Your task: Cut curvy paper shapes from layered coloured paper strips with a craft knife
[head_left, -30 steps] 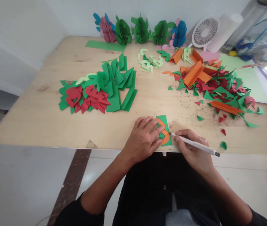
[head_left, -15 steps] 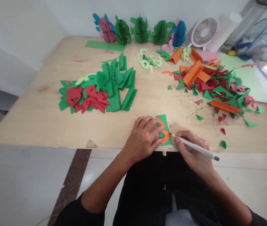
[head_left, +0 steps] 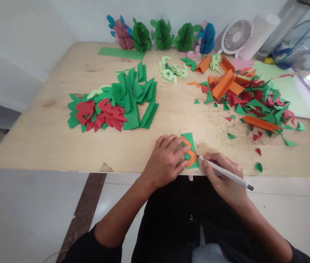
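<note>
At the table's front edge, my left hand [head_left: 164,160] lies flat with its fingers spread. Its fingertips press an orange curved paper cutout [head_left: 192,160] onto a green paper piece [head_left: 190,138]. My right hand [head_left: 230,188] is closed round a white pen [head_left: 223,170] with a dark end cap. The pen's tip meets the right side of the green piece, close beside the orange cutout. Part of the orange cutout is hidden under my left fingers.
Red cutouts [head_left: 113,117] and folded green papers [head_left: 131,98] lie to the left. Orange folded strips [head_left: 226,86] and a heap of red and green scraps [head_left: 257,98] cover the right. Behind stand green paper figures [head_left: 162,34] and a white fan [head_left: 237,35].
Almost nothing differs. The pen's cap end has dipped very slightly, while its tip stays by the orange cutout. My left hand keeps its place.
</note>
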Demonstrator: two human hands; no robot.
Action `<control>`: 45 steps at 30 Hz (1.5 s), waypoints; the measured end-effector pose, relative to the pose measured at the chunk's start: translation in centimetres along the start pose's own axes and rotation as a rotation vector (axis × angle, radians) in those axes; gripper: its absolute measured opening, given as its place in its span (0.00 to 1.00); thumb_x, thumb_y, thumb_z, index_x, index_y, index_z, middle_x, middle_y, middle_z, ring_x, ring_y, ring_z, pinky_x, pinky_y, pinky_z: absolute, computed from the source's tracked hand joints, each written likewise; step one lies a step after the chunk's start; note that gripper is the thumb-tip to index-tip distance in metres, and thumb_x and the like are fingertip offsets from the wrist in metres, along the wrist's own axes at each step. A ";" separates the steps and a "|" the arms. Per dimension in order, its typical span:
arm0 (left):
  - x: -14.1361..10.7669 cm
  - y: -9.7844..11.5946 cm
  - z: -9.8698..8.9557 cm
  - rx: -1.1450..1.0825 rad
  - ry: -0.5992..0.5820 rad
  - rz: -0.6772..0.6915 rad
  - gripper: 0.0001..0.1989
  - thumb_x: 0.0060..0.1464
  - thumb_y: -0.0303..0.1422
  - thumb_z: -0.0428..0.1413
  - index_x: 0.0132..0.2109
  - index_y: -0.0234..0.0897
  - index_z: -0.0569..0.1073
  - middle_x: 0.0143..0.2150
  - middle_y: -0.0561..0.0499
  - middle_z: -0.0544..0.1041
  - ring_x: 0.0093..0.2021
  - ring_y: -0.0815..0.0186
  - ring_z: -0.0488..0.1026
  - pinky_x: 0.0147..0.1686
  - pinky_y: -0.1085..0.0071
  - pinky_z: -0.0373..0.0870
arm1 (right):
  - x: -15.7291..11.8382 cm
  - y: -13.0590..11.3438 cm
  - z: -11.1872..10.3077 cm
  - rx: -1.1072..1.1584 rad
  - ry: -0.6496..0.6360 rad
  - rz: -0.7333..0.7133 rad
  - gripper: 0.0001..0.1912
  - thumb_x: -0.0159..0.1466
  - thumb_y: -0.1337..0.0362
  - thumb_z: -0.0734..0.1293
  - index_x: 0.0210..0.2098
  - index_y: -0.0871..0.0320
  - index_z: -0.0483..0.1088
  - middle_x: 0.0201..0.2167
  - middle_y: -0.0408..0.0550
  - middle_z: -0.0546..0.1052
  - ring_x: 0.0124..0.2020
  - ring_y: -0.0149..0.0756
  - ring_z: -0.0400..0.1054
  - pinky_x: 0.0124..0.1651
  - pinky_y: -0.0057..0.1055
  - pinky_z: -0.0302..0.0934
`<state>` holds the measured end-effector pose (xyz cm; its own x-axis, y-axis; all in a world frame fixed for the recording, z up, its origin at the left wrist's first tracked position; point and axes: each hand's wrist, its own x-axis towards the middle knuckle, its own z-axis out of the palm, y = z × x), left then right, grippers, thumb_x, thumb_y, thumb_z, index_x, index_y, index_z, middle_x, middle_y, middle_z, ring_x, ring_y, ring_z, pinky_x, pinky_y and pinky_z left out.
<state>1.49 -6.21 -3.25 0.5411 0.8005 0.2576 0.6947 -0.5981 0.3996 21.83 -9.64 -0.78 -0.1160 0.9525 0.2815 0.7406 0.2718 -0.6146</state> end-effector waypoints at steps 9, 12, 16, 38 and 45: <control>0.0 0.0 0.0 -0.008 0.009 0.000 0.16 0.63 0.37 0.49 0.53 0.38 0.74 0.56 0.42 0.72 0.60 0.51 0.64 0.61 0.48 0.58 | -0.1 -0.4 -0.3 0.007 0.039 0.018 0.04 0.66 0.65 0.64 0.36 0.54 0.71 0.29 0.44 0.81 0.26 0.31 0.74 0.30 0.26 0.67; 0.0 0.0 0.1 -0.005 0.016 -0.003 0.16 0.63 0.38 0.49 0.53 0.38 0.74 0.56 0.42 0.73 0.59 0.51 0.64 0.60 0.48 0.58 | 0.0 -0.5 -0.4 0.029 0.012 -0.025 0.07 0.68 0.65 0.61 0.42 0.54 0.71 0.30 0.45 0.81 0.31 0.34 0.76 0.34 0.28 0.69; 0.0 0.0 0.2 0.005 0.012 -0.002 0.17 0.63 0.38 0.49 0.53 0.37 0.74 0.57 0.42 0.72 0.59 0.51 0.64 0.61 0.48 0.58 | 0.2 -0.3 0.0 0.044 -0.024 -0.138 0.10 0.68 0.67 0.61 0.46 0.55 0.71 0.35 0.47 0.82 0.35 0.37 0.76 0.38 0.33 0.71; -0.1 -0.3 0.8 -0.002 0.044 -0.020 0.18 0.62 0.39 0.51 0.54 0.35 0.70 0.57 0.42 0.73 0.61 0.53 0.64 0.64 0.52 0.57 | -0.2 0.8 1.4 -0.058 0.024 -0.308 0.12 0.66 0.72 0.61 0.46 0.58 0.73 0.35 0.52 0.81 0.35 0.39 0.74 0.40 0.37 0.68; 0.0 -0.2 0.6 -0.001 0.017 -0.027 0.14 0.62 0.39 0.51 0.50 0.37 0.72 0.58 0.44 0.73 0.61 0.55 0.64 0.64 0.52 0.57 | -0.3 0.9 1.5 -0.079 0.043 -0.331 0.11 0.66 0.72 0.61 0.45 0.59 0.73 0.35 0.51 0.81 0.36 0.39 0.73 0.40 0.37 0.68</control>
<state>1.62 -6.15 -3.84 0.5137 0.8171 0.2617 0.7085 -0.5760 0.4078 21.54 -9.44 -2.52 -0.3315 0.8075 0.4879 0.7168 0.5518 -0.4262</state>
